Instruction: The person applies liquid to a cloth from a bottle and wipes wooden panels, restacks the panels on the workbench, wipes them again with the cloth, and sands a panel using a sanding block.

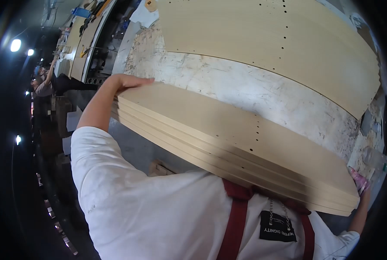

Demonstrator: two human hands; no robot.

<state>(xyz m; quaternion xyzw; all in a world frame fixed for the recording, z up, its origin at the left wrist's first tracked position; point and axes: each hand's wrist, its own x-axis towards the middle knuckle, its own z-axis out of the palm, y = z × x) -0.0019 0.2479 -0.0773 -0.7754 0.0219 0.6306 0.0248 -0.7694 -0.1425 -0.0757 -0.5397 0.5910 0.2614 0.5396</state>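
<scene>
A stack of several long pale wood panels [228, 138] with small drilled holes lies across my chest, level with a worn white worktable [254, 91]. My left hand [130, 81] grips the stack's far left end, fingers curled over the top panel. My right hand [361, 182], in a pink glove, holds the stack's right end from behind; only part of it shows. A larger pale panel [267, 39] with drilled holes rests flat on the table beyond the stack.
Another person [44, 84] stands far off at the left beside a long bench [83, 43] with tools and boards. A clear plastic bottle [375, 159] lies at the table's right edge. Grey floor [132, 147] shows under the stack.
</scene>
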